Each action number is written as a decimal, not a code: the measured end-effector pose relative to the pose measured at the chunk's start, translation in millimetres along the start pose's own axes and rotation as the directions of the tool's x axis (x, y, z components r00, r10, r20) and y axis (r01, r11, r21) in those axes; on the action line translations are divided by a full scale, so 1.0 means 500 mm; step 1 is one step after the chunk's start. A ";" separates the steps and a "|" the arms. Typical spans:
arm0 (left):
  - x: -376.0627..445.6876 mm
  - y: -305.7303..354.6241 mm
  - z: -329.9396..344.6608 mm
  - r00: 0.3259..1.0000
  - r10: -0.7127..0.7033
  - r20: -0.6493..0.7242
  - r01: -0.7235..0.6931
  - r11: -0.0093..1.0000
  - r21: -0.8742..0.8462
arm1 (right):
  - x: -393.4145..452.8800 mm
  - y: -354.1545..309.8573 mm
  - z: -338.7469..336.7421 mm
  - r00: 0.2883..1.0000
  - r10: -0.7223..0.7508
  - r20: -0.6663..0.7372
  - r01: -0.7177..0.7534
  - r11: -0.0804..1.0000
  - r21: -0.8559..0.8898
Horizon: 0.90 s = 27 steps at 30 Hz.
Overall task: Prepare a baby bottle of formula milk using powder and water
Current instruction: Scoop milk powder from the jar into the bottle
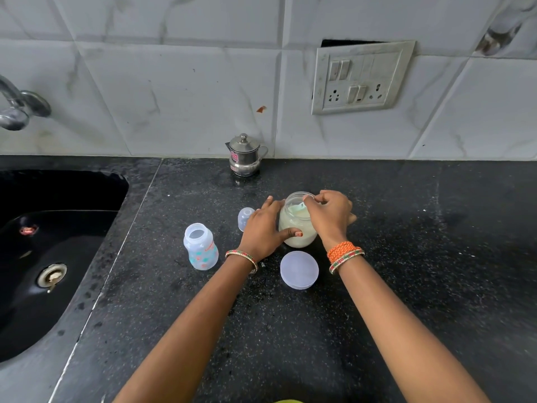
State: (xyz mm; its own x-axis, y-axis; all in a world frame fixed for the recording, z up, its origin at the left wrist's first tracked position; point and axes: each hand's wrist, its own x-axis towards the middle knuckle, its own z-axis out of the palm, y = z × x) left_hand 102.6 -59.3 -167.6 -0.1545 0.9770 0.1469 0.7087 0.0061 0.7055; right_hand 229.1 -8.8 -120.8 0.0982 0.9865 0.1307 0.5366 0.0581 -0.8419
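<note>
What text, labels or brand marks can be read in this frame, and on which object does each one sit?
Baby bottle: red brand lettering down its side, too small and slanted to read.
Steel pot by the wall: a pink sticker with dark marks, blurred, not readable.
Switchboard: no lettering visible.
Powder jar, held by the left hand, and its lid: no text visible.
Nothing in the frame reads clearly.

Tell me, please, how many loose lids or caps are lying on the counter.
2. The round jar lid lies flat near the person, in front of the powder jar. The clear bottle cap stands just left of the left hand. More could be hidden behind the hands.
</note>
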 end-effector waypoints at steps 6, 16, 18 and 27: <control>-0.004 0.001 0.001 1.000 0.015 -0.025 -0.014 0.999 0.031 | 0.004 0.015 -0.025 0.998 0.035 -0.052 -0.029 0.993 0.118; -0.006 -0.003 0.001 1.000 0.012 -0.027 -0.011 0.999 0.040 | -0.008 0.029 -0.049 0.989 0.003 -0.148 0.007 0.998 0.066; -0.006 -0.004 0.002 1.000 0.012 -0.025 -0.011 0.999 0.043 | -0.009 0.034 -0.048 0.987 -0.009 -0.160 0.019 0.998 0.061; -0.010 0.000 0.002 0.999 -0.011 -0.031 0.016 0.989 0.147 | -0.020 0.044 -0.049 0.982 -0.141 -0.125 0.138 0.990 -0.033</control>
State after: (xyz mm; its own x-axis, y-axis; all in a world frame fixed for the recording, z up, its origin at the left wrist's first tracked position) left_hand 104.1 -63.8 -168.9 -0.1839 0.9697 0.1607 0.7999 0.0526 0.5978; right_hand 260.3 -21.0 -127.7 0.1255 0.9417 0.3122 0.5722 0.1883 -0.7982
